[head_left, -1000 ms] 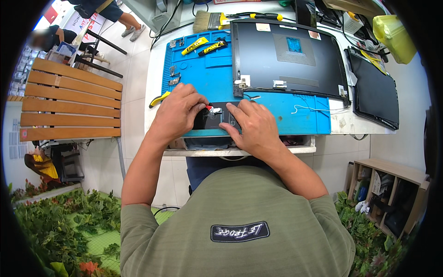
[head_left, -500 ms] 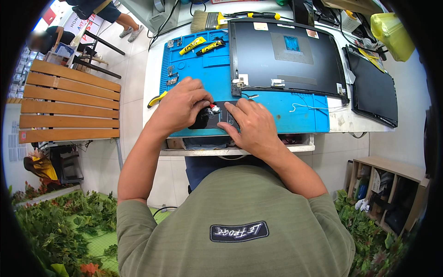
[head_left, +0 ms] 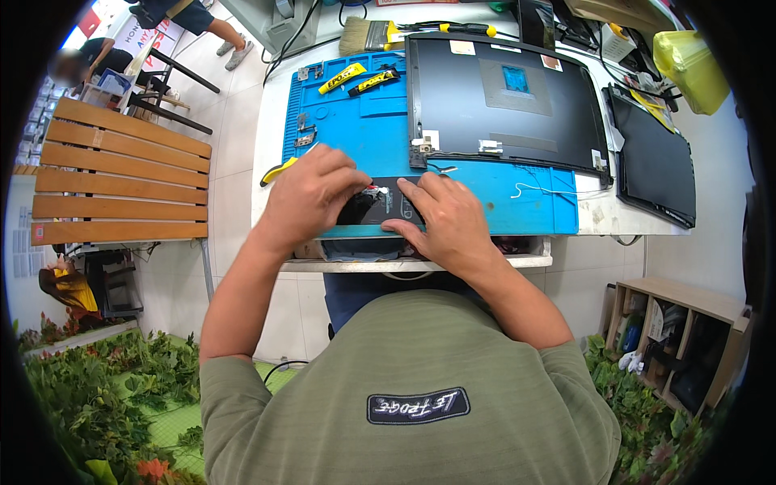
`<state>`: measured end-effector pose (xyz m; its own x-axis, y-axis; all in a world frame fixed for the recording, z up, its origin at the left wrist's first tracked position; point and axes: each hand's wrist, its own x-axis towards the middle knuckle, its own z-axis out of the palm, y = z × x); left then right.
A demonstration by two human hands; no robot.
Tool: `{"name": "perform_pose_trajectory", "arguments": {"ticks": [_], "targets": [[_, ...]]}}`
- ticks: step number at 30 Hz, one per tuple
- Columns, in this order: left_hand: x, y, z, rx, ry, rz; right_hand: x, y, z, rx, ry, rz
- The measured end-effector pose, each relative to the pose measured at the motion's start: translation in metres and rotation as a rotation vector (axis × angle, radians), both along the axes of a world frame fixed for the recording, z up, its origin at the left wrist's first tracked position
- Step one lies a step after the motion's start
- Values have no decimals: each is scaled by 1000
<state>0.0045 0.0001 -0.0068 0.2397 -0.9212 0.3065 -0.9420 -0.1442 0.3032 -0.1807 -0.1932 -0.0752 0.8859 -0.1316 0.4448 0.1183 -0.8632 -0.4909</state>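
At the mat's near edge lies a dark flat piece (head_left: 370, 212) with pale printing and a small whitish blob near its upper part. My left hand (head_left: 311, 198) is closed in a pinch over the left of this piece. A bit of red shows at its fingertips, but what it holds is too small to name. My right hand (head_left: 446, 217) grips the right side of the dark piece, thumb at the near edge and fingers on top. Two glue tubes, one yellow (head_left: 343, 78) and one black (head_left: 374, 82), rest farther back on the blue mat (head_left: 347, 121).
A laptop lid (head_left: 453, 97) covers the mat's right part, with a thin white cable (head_left: 558, 191) in front. Metal hinges (head_left: 305, 129) and a yellow-handled tool (head_left: 277, 171) lie left. Behind are a wide brush (head_left: 364, 37) and screwdriver (head_left: 453, 30); a dark screen panel (head_left: 653, 158) sits right.
My left hand has shifted slightly left and down, its fingertips still pinched by the whitish blob. My right hand stays on the dark piece. The whole view has shifted a little.
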Motion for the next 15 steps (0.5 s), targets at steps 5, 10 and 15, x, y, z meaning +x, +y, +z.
{"name": "perform_pose_trajectory", "arguments": {"ticks": [5,10,15], "targets": [[-28,20,-26,-126,-126,26,-1,1,1,8,62,10],[-34,19,-20,-143,-75,99,0,1,1,1,2,-12],[-36,22,-18,-109,-15,101,0,2,1,-7,24,-14]]}}
